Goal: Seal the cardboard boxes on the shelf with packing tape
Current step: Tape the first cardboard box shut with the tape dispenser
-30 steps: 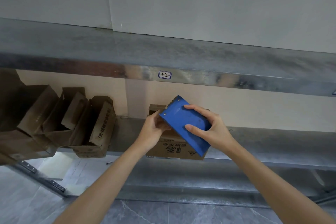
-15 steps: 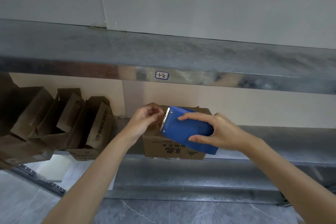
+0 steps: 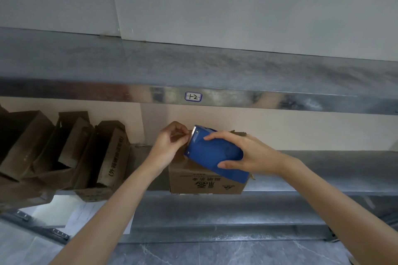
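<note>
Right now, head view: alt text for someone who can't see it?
A person's right hand grips a blue tape dispenser over a cardboard box on a metal shelf, while the left hand pinches what looks like the tape end at its toothed edge. More cardboard boxes, flaps open, lean together at the left.

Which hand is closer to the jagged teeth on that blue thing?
Left. The left hand pinches right beside the teeth, at what looks like the tape end; the right hand grips the dispenser body further back.
</note>
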`<action>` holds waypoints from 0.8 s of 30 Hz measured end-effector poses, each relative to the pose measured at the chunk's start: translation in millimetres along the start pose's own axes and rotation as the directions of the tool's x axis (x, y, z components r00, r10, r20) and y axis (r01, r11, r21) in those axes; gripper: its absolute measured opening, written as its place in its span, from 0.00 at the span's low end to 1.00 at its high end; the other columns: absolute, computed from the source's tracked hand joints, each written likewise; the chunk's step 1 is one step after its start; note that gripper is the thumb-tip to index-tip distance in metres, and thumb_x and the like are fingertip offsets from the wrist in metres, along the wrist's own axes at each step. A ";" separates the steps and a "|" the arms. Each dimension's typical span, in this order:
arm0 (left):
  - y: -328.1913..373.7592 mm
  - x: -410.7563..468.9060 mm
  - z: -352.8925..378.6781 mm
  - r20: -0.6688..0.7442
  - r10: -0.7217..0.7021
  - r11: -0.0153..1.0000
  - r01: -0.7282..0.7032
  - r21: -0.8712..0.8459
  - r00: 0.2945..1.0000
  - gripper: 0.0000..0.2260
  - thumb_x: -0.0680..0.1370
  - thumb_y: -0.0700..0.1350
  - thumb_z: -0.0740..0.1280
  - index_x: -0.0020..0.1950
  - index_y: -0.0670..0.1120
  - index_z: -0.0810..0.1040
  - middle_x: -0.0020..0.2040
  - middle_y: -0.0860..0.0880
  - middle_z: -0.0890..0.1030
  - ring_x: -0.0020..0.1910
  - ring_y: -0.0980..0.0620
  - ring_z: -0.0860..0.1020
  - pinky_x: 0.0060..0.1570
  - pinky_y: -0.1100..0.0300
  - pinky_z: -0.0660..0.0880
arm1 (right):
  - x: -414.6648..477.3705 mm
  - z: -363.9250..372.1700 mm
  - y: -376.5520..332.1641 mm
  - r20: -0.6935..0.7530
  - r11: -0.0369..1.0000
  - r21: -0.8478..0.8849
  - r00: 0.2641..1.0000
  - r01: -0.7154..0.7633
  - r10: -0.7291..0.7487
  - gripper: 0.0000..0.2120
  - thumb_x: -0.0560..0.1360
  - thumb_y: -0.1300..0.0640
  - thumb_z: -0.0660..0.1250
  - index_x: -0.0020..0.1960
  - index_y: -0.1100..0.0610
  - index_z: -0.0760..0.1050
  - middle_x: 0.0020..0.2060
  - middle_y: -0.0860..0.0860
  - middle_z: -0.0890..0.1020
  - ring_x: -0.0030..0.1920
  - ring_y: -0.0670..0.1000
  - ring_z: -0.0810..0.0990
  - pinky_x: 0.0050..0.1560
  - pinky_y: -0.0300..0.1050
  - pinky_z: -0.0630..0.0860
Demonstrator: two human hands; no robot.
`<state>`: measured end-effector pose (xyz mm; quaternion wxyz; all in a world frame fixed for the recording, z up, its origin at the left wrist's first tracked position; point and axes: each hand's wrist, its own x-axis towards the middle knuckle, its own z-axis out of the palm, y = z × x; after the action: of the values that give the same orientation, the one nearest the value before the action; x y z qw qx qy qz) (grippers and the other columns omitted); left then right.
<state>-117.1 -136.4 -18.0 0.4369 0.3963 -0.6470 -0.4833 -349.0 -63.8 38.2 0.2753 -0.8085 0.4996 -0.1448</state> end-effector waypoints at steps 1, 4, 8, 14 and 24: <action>-0.2 1.6 -0.6 -0.010 -0.006 1.000 0.006 -0.005 1.000 0.10 0.78 0.28 0.64 0.43 0.42 0.74 0.41 0.49 0.78 0.40 0.64 0.77 0.43 0.70 0.72 | 1.2 1.3 -0.8 -0.012 1.000 0.026 1.000 0.001 -0.001 0.26 0.76 0.46 0.70 0.69 0.33 0.63 0.60 0.43 0.78 0.52 0.49 0.81 0.50 0.53 0.78; -2.4 6.0 -3.6 -0.027 -0.079 0.994 0.077 -0.071 0.996 0.09 0.79 0.32 0.64 0.43 0.44 0.74 0.40 0.49 0.77 0.38 0.61 0.77 0.39 0.67 0.73 | 5.1 1.1 -3.2 -0.036 0.993 0.115 0.999 0.000 0.004 0.25 0.76 0.47 0.70 0.69 0.35 0.66 0.61 0.41 0.78 0.54 0.47 0.81 0.51 0.52 0.79; -2.7 9.4 -5.9 -0.041 -0.155 0.980 0.149 -0.129 0.987 0.08 0.79 0.33 0.65 0.42 0.44 0.75 0.39 0.49 0.78 0.38 0.55 0.76 0.38 0.65 0.72 | 11.5 -8.7 -5.7 -0.030 0.989 0.144 0.999 0.023 -0.019 0.25 0.75 0.47 0.72 0.69 0.38 0.67 0.63 0.38 0.75 0.57 0.47 0.80 0.52 0.50 0.79; 6.5 11.9 -23.2 -0.146 -0.211 0.929 0.152 -0.337 0.967 0.09 0.77 0.27 0.62 0.43 0.40 0.74 0.40 0.43 0.83 0.42 0.49 0.84 0.46 0.61 0.81 | 10.8 -26.0 9.3 0.032 0.991 0.122 0.998 0.046 -0.050 0.26 0.75 0.49 0.73 0.69 0.37 0.67 0.62 0.41 0.77 0.55 0.48 0.81 0.51 0.50 0.80; 9.8 1.0 -52.9 -0.306 -0.210 0.944 0.111 -0.310 0.929 0.08 0.78 0.29 0.61 0.44 0.40 0.75 0.40 0.47 0.85 0.46 0.50 0.85 0.52 0.56 0.81 | -21.8 -54.5 49.3 0.078 0.990 0.122 0.994 0.064 -0.074 0.26 0.74 0.49 0.73 0.68 0.36 0.68 0.62 0.42 0.77 0.57 0.48 0.80 0.51 0.49 0.81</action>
<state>-68.2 -149.9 -0.3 0.5517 0.4569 -0.4511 -0.5323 -422.6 -78.0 53.9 0.3383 -0.8127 0.4500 -0.1506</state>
